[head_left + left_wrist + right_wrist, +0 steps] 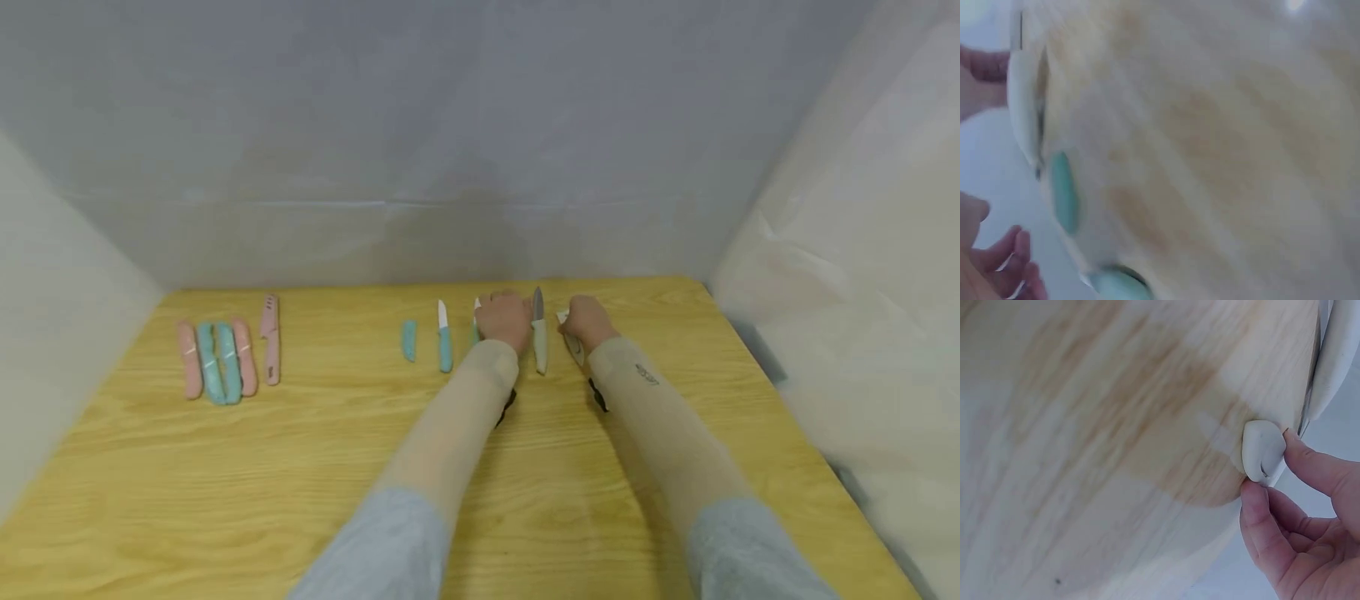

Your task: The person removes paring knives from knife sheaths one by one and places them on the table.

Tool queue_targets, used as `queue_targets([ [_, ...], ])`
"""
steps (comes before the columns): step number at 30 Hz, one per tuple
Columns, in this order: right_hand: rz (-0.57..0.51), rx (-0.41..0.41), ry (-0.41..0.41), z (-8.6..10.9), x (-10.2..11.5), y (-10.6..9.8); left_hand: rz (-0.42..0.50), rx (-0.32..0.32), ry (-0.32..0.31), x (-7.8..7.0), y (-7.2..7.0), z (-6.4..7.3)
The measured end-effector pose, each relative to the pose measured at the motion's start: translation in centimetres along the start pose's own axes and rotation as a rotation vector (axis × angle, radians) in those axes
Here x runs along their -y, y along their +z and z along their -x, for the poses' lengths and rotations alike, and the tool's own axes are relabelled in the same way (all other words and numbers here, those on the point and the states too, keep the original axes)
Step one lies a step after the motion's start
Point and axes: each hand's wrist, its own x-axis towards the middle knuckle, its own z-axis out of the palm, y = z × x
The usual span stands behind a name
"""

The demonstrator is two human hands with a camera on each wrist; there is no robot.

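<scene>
My left hand (504, 321) is above the table, over a green-handled knife (476, 332). Its fingers (1016, 259) are loosely bent around nothing in the left wrist view. Near them lie a small green piece (1065, 194) and a green handle (1121, 286). Between thumb and fingertips, my right hand (588, 321) pinches a beige knife sheath (1263, 450), which lies at a slant on the wood. A beige-handled knife (540, 333) rests between the two hands, its grey blade toward the back wall.
Left of my hands lie a blue-handled knife (445, 346) and a short blue sheath (408, 341). Farther left on the wooden table (315, 467) are a pink knife in its sheath (271, 337) and several pink and blue pieces (228, 367). Pale sheeting (420, 150) stands behind.
</scene>
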Motion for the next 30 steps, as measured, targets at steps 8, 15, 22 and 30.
queue_targets([
  [8,0.008,0.007,-0.014,0.2,-0.4,0.2,0.074,-0.118,-0.142,5.7,-0.8,0.8],
  [15,-0.006,0.002,-0.012,0.4,-1.1,0.1,0.105,-0.071,-0.233,14.0,-1.7,2.3],
  [22,-0.022,0.006,-0.001,0.5,-1.8,0.0,0.106,0.004,-0.319,22.1,-2.2,4.4],
  [30,-0.006,0.003,-0.004,0.5,-1.6,-0.3,0.152,0.054,-0.341,26.9,-3.1,6.3],
])
